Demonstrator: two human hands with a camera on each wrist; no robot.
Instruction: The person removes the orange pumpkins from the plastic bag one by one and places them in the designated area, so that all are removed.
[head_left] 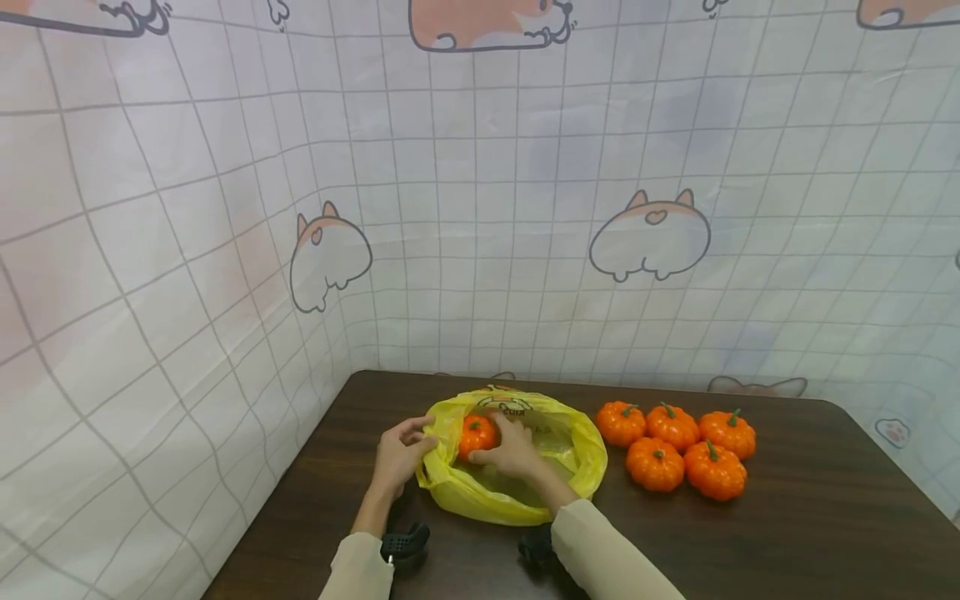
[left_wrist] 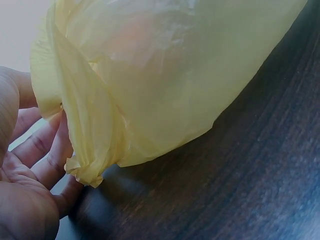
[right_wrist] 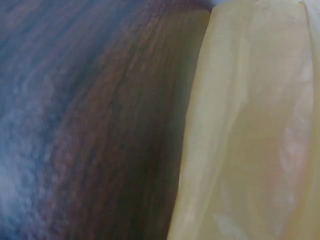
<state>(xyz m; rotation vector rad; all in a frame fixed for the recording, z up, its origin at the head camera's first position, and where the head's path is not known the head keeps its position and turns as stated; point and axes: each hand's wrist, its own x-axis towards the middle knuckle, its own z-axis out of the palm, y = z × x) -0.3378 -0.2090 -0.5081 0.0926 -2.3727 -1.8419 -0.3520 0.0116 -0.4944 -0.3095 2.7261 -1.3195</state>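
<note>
A yellow plastic bag (head_left: 480, 503) stands with its mouth wide open on the dark table. At its left rim, my left hand (head_left: 400, 457) pinches the plastic; the left wrist view shows the fingers (left_wrist: 42, 142) against the bunched edge of the bag (left_wrist: 165, 100). Inside the bag, toward its left side, is a small orange pumpkin (head_left: 477, 435) with a green stem. My right hand (head_left: 517, 450) reaches in over the near rim and grips this pumpkin from the right, thumb nearer me. In the right wrist view the bag's wall (right_wrist: 240, 130) hides the hand.
Several more orange pumpkins (head_left: 673, 428) sit grouped on the table just right of the bag. The brown wooden table (head_left: 810, 500) extends further right. Behind and to the left hangs a white grid-patterned cloth (head_left: 487, 208) with cartoon dogs, close to the table's edges.
</note>
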